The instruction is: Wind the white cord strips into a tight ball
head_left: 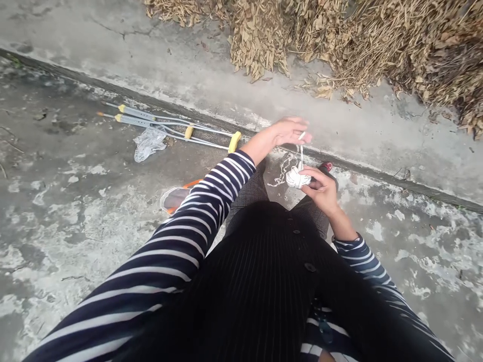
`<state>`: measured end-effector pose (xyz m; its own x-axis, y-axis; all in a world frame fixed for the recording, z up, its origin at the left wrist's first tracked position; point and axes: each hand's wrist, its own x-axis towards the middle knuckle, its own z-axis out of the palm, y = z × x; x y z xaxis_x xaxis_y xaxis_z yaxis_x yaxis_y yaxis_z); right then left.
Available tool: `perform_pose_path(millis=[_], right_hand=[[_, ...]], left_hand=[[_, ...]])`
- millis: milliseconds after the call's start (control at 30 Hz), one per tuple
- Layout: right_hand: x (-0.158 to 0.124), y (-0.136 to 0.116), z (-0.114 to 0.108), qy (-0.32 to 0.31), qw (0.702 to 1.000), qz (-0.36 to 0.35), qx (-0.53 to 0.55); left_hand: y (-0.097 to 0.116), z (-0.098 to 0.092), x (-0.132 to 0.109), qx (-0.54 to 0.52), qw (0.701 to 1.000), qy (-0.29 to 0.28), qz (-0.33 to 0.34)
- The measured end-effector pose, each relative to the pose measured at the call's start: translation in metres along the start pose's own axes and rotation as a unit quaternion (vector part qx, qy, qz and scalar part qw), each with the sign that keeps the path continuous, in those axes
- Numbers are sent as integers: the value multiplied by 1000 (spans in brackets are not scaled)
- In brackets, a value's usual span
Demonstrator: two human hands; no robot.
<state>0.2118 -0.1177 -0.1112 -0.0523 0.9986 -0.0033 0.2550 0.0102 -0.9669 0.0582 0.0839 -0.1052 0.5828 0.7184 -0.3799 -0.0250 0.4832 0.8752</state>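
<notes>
My right hand grips a small wound ball of white cord between thumb and fingers, in front of my knees. From the ball, a strand runs up to my left hand, which is above it with the cord crossing its fingers. The fingers of that hand are partly stretched, and the cord seems caught between them. Loose twisted ends of the cord dangle to the left of the ball.
A pair of metal crutches with yellow pads lies along the raised concrete edge, beside a clear plastic bag. Near my left sleeve is an orange-rimmed grey object, partly hidden. Dry leafy stalks cover the upper ledge.
</notes>
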Motion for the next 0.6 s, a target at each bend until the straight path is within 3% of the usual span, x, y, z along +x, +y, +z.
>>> perform_pose_path(millis=[100,200,267,333,433,500,600], right_hand=[[-1,-7,2,9,994,38,103],[0,-13,4,24,981,71,179],[3,-15,3,33,973,94,210],[5,-16,0,39,968,112,223],[9,-15,-5,36,964,136,227],[9,-15,-7,34,961,145,232],[8,-18,-7,39,959,151,238]], left_hand=[[-9,-16,13,176,981,39,-66],[-19,-15,4,273,957,90,-23],[-25,-5,-16,236,969,59,46],[-33,6,-41,164,982,-21,90],[-47,18,-72,78,987,-114,88],[-57,22,-80,55,987,-120,90],[-70,26,-79,87,984,-81,131]])
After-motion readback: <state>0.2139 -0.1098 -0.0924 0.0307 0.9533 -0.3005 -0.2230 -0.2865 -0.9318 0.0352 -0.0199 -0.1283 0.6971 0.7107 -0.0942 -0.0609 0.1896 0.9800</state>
